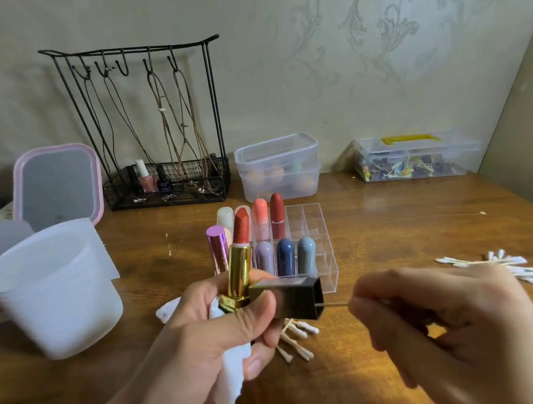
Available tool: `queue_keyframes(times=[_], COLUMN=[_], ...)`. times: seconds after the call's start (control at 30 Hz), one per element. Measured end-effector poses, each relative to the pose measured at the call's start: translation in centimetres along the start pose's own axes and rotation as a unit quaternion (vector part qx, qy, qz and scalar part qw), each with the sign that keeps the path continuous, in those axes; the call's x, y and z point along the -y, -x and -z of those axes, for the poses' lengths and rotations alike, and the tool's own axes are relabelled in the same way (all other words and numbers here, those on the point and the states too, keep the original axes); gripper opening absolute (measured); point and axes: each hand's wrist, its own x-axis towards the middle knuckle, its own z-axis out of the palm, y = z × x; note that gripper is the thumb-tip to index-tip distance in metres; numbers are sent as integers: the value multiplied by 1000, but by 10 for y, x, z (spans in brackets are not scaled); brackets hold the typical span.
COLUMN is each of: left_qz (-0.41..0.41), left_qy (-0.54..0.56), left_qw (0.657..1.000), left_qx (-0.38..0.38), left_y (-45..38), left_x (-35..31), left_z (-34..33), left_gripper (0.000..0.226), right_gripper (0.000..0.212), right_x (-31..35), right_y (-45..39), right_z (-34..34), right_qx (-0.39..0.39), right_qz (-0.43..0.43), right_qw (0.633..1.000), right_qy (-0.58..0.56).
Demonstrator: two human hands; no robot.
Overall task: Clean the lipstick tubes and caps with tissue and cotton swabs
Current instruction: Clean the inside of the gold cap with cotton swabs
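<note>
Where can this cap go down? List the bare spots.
Bare table lies between the clear organizer and the handled box, and left of the fresh swabs. Crowded: used swabs under the cap, white cup at left.

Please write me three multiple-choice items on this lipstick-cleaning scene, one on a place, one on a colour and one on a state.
1. Where does the fresh pile of cotton swabs lie?
A. on the table at far right
B. inside the white cup
C. in the wire rack

2. What colour is the case of the opened lipstick in the left hand?
A. silver
B. gold
C. blue

3. What is the state of the black cap?
A. closed over the lipstick
B. lying on the table
C. off the lipstick, with a swab stick entering it

Key: 1 A, the cotton swabs lie on the table at right. 2 B, the lipstick in the left hand has a gold case. 3 C, the black cap is held sideways while the right hand pushes the swab stick in.
</note>
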Motion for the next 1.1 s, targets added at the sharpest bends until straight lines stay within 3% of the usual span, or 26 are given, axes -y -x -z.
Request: queue_keyframes(times=[0.07,0.3,0.6,0.73,0.83,1.0,1.1], left_qz=[21,33,68,58,51,40,42], left_qy=[40,48,39,22,13,-3,-11], left_qw=[999,998,997,998,999,999,999], left_qx=[12,31,-6,-1,13,7,4], left_y=[0,-3,0,-2,-3,-3,-2], left_x=[2,-1,-3,-4,-5,-7,-7], left_z=[4,7,3,5,7,6,5], left_gripper=[65,44,66,44,32,38,28], right_gripper=[9,11,9,11,13,12,13], right_x=[0,-1,-4,-6,-7,-7,-7], right_y=[0,0,4,6,2,4,2], right_z=[4,9,1,2,6,5,6], right_qx=[-4,-3,-51,0,-21,5,-8], right_qz=[4,14,49,41,26,37,28], right_qw=[1000,1000,988,997,997,997,996], right_qy=[1,25,141,67,72,66,81])
